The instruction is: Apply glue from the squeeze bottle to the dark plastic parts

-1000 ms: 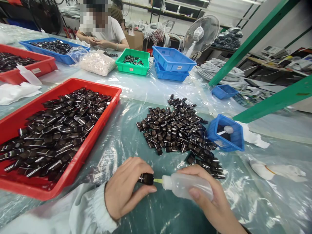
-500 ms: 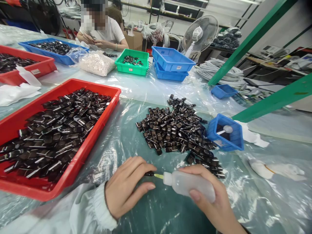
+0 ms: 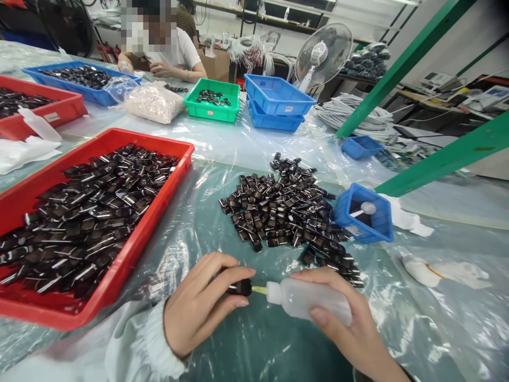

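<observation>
Between the thumb and fingers of my left hand (image 3: 204, 305) is a small glossy black part (image 3: 240, 287), partly hidden by the fingers. My right hand (image 3: 344, 313) is closed round a translucent white squeeze bottle (image 3: 310, 298), which lies nearly level. Its thin yellowish nozzle (image 3: 260, 290) points left and its tip meets the end of the black part, or almost; I cannot tell if they touch. Beyond both hands a pile of similar black parts (image 3: 278, 207) lies on the plastic-covered table (image 3: 199, 223).
To the left stands a red tray (image 3: 131, 249) full of black parts. A small blue bin (image 3: 384, 217) with a white spoon (image 3: 366, 208) sits right of the pile. Farther back are a green tray (image 3: 212, 112), stacked blue trays (image 3: 278, 98) and a seated co-worker (image 3: 183, 55).
More of the black part shows between my left fingers, its broad end now turned to the nozzle. The bottle has barely moved. Across the table, the co-worker's hands have moved apart.
</observation>
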`<state>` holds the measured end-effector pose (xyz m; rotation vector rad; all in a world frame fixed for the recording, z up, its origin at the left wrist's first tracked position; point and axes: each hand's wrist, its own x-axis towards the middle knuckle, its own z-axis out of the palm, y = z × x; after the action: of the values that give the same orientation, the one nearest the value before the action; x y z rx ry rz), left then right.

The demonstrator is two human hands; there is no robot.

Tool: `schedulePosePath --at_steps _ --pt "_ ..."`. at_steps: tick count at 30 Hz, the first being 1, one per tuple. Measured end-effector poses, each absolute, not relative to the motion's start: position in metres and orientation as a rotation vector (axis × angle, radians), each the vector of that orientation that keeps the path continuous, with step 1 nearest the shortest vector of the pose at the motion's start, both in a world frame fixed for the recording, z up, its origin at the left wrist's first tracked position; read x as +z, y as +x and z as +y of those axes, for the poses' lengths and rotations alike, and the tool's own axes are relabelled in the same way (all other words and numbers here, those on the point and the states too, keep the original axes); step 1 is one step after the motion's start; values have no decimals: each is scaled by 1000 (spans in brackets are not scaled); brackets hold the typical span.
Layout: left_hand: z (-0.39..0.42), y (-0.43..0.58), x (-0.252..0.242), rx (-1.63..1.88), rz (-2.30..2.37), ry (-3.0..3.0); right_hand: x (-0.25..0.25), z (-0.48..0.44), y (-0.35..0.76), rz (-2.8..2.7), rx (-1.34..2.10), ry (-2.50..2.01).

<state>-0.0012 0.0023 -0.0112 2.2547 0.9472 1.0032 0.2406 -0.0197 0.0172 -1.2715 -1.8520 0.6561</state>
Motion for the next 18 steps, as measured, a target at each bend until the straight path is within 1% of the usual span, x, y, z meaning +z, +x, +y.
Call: schedulePosePath --at_steps 11,18 --pt "3 -3 -10 987 919 2275 10 -23 241 -1801 780 -1273" --pt "1 -2 -8 990 911 2332 19 -20 243 -1774 997 -1262"
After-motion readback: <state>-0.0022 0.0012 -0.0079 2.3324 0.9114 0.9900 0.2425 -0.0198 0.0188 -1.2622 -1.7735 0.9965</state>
